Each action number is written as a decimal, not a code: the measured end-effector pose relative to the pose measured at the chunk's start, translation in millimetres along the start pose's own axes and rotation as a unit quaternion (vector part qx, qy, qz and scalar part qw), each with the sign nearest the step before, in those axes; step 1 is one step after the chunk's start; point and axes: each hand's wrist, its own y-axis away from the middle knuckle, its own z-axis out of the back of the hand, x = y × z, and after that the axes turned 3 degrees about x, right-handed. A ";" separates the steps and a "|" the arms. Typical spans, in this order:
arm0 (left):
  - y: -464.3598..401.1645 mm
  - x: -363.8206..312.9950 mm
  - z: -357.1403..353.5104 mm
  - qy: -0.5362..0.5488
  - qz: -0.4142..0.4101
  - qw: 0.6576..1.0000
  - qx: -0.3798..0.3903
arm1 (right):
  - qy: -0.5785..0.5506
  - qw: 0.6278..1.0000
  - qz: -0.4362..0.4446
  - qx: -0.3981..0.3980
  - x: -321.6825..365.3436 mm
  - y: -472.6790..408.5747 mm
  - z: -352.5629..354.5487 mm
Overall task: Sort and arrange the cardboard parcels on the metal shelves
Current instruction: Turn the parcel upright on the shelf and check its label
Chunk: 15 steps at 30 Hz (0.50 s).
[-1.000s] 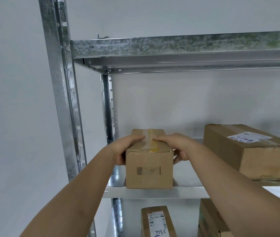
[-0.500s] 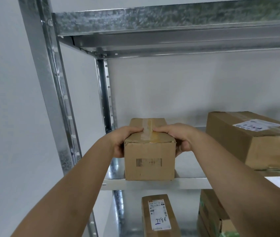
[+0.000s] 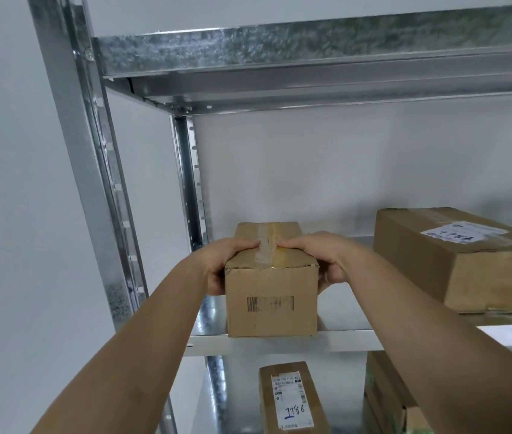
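Currently, a small box (image 3: pixel 271 291) is gripped by both hands at the left end of the middle shelf (image 3: pixel 342 338). The left hand (image 3: pixel 223 264) is wrapped round its left top edge, the right hand (image 3: pixel 317 258) round its right, with thumbs laid on the taped top. The box is seated on the shelf, its barcoded face nearly flush with the front lip. A larger parcel (image 3: pixel 467 261) is set well apart to the right; two more are seen on the level below. If the box is released this close to the edge, it could be knocked off by a passing arm. If it is pushed crookedly, its rear corner could be jammed against the back post (image 3: pixel 190 183).
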 end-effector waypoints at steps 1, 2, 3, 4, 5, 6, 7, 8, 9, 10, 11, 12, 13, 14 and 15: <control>0.7 1.1 0.4 0.001 -0.006 1.000 -0.003 | -0.001 1.000 0.002 -0.003 -1.5 2.4 -0.5; 1.5 2.6 -0.1 0.002 -0.011 1.000 -0.007 | -0.003 1.000 0.004 -0.007 -2.6 5.0 -1.3; 3.8 4.3 -2.1 0.006 -0.017 1.000 -0.011 | -0.006 1.000 0.008 -0.012 -3.8 7.7 -2.4; 6.2 6.0 -4.2 0.014 -0.024 1.000 -0.014 | -0.010 1.000 0.010 -0.017 -4.7 10.4 -3.5; 8.8 7.4 -6.3 0.022 -0.032 0.999 -0.017 | -0.014 1.000 0.013 -0.022 -5.0 13.2 -5.1; 11.2 7.5 -8.1 0.028 -0.041 0.999 -0.017 | -0.017 0.999 0.018 -0.027 -4.4 16.2 -6.7; 13.4 6.5 -9.5 0.032 -0.047 0.998 -0.016 | -0.021 0.999 0.025 -0.031 -2.6 19.3 -8.4; 15.6 4.2 -9.7 0.037 -0.055 0.998 -0.016 | -0.021 0.998 0.037 -0.037 0.2 22.4 -9.4; 18.0 0.9 -9.9 0.042 -0.066 0.997 -0.019 | -0.022 0.997 0.054 -0.042 4.1 26.4 -10.0; 21.1 -4.0 -10.3 0.048 -0.081 0.995 -0.025 | -0.022 0.996 0.077 -0.045 9.2 29.2 -9.6; 22.9 -9.6 -10.1 0.056 -0.097 0.993 -0.031 | -0.022 0.993 0.105 -0.045 14.4 31.5 -8.2; 24.6 -15.4 -10.2 0.064 -0.114 0.990 -0.042 | -0.024 0.990 0.133 -0.044 20.1 33.1 -5.9; 27.5 -21.2 -10.2 0.072 -0.131 0.987 -0.061 | -0.025 0.986 0.159 -0.043 25.3 36.4 -3.8; 30.0 -26.4 -9.1 0.080 -0.145 0.983 -0.079 | -0.030 0.982 0.180 -0.041 29.4 39.4 -1.4; 32.2 -30.7 -6.9 0.087 -0.154 0.980 -0.091 | -0.037 0.980 0.190 -0.039 32.3 41.3 1.0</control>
